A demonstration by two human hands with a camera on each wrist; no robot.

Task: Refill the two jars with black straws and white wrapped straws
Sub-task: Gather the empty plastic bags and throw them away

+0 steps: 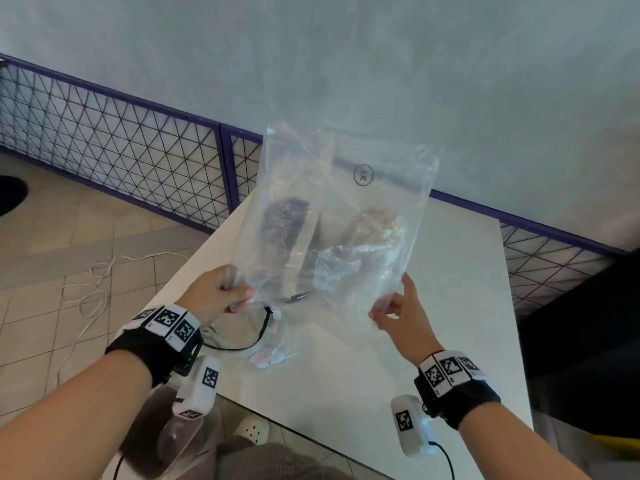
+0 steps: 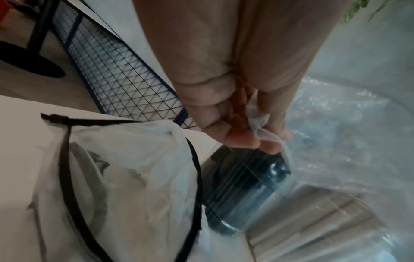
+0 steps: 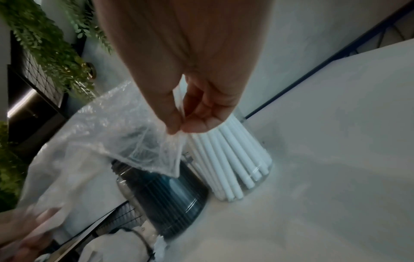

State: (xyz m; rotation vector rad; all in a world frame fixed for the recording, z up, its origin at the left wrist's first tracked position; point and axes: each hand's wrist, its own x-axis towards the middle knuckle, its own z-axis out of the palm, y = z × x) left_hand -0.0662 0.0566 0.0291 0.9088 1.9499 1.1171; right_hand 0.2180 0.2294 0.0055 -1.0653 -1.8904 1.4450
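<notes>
- Both hands hold one clear plastic bag (image 1: 332,216) up above the worktop (image 1: 460,306): my left hand (image 1: 216,294) has its fingers curled tight round the bag's lower left corner, and my right hand (image 1: 401,315) pinches the lower right corner between thumb and forefinger, the other fingers loosely bent.
- Seen through the film, the bag looks empty and hangs slack between the two grips.
- Behind the bag, toward the far edge of the worktop, stand the two jars, touching or nearly so: the jar of black straws (image 3: 165,193) on the left and the jar of white wrapped straws (image 3: 233,166) on the right. Both look well filled, so I judge the refilling nearly or fully done.
- A second bag with a black drawstring (image 2: 125,177) lies on the worktop near its left edge, just beside the black jar.
- Risk: the slack film hangs close over the jar mouths; if I sweep it down or sideways it could catch the straw tips and tip a jar or drag straws out.
- Risk: my right pinch is slight; if it slips, the bag swings left on the other grip and may brush the black straws.
- Risk: the drawstring bag lies close to the left edge, and a nudge from my left wrist could push it off.
</notes>
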